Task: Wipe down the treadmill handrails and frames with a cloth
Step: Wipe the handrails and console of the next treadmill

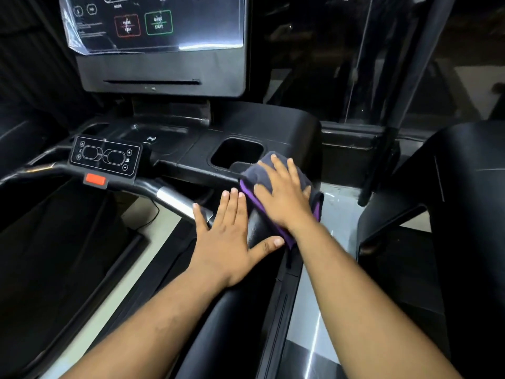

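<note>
Starting at the left, a small control panel [105, 155] is seen. The left hand [228, 236] is laid flat, fingers straight, on the black handrail [232, 318]. Just right, the grey cloth [276, 170] is pressed under the flat right hand [284, 195], no grip closed.

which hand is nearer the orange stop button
Left. The left hand lies flat on the black handrail, to the right of and below the orange stop button. The right hand presses the cloth farther right.
</note>
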A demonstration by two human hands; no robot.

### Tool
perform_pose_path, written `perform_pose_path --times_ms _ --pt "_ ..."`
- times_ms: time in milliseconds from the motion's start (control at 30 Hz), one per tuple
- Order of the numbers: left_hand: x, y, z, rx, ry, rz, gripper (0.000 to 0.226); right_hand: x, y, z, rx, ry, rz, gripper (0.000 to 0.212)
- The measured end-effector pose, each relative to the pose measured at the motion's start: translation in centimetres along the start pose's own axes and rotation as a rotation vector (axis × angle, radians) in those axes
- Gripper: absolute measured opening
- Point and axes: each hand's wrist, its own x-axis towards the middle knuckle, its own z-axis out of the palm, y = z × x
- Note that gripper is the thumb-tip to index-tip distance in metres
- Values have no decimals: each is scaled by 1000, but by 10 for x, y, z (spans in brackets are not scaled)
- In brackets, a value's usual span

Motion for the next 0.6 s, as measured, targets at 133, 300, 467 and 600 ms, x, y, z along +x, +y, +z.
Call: perform_pose_path --times_ms 133,300,467,600 --pt "9 -4 -6 -1 -13 -26 133 47 -7 -17 -17 -30 126 63" --pt "11 -12 -7 -14 12 -30 137 -27 -11 9 -2 -13 -16 63" --pt "14 -11 -3 23 21 7 127 19 21 -1 135 86 8 60" --pt "12 -9 -4 0 45 11 125 37 34 -8 450 192 242 63"
